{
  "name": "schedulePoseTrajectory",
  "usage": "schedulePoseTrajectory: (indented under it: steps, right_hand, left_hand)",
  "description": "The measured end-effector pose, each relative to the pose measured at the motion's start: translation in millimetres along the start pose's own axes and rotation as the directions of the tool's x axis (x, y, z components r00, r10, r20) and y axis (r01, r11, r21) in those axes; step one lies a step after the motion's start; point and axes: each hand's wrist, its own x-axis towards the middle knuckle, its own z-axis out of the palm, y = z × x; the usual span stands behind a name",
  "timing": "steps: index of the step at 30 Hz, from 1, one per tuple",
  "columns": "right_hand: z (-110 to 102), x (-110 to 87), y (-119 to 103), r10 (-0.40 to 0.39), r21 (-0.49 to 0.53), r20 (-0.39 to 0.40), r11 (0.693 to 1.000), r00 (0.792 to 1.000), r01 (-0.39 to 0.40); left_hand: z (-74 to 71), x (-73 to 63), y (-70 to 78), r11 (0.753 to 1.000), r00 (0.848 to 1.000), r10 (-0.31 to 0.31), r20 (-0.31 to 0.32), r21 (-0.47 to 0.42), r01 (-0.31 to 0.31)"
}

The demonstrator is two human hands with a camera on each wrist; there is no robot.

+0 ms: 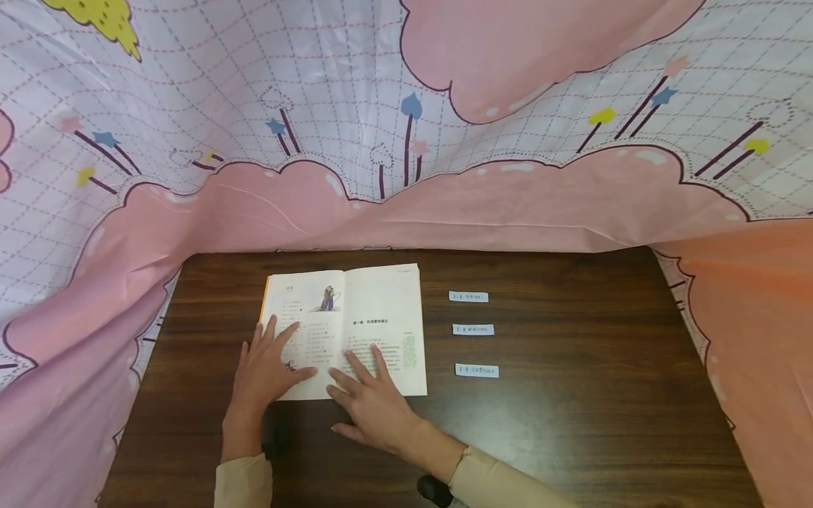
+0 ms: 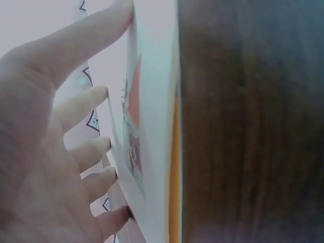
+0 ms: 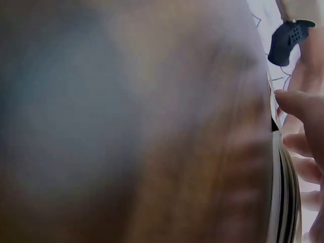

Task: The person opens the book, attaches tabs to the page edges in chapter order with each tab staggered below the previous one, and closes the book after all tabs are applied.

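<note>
An open book [image 1: 381, 293] lies flat on the dark wooden table, with printed text and a small figure drawing on its left page. My left hand [image 1: 263, 370] is spread over the lower left page, fingertips resting on the paper. In the left wrist view the thumb and fingers [image 2: 96, 152] touch the page above the orange cover edge. Across the lower right page and the centre fold lies my right hand [image 1: 375, 406], its fingers extended. The right wrist view shows the book's page edges [image 3: 286, 197] beside the right fingers [image 3: 304, 147].
Three small handwritten paper strips lie in a column right of the book: a top strip [image 1: 468, 297], a middle strip [image 1: 473, 329] and a bottom strip [image 1: 477, 370]. A patterned pink and white curtain [image 1: 444, 204] surrounds the wooden table [image 1: 584, 395] on its back and sides.
</note>
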Motion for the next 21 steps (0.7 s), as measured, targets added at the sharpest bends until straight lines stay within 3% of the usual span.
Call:
schedulePoseTrajectory:
  steps: [7, 13, 18, 21]
  right_hand:
    - [10.5, -10.7, -2.6, 0.028, 0.06, -0.012, 0.998, 1.0, -0.027]
    - [17.7, -13.6, 2.5, 0.04, 0.166, -0.023, 0.986, 0.999, -0.036]
    - [17.1, -14.5, 4.5, 0.027, 0.187, -0.021, 0.982, 0.999, -0.023]
    - [17.5, -14.5, 4.8, 0.02, 0.184, -0.019, 0.983, 1.0, -0.016]
  left_hand:
    - [0.3, 2.4, -0.4, 1.0, 0.999, -0.006, 0.034, -0.014, 0.007]
    - [0.0, 4.1, -1.1, 1.0, 1.0, 0.016, 0.015, -0.02, -0.016]
    - [2.0, 3.5, 2.5, 1.0, 0.999, -0.017, -0.038, -0.026, 0.016]
    - [2.6, 2.5, 7.4, 0.999, 0.993, -0.032, -0.113, -0.017, 0.03]
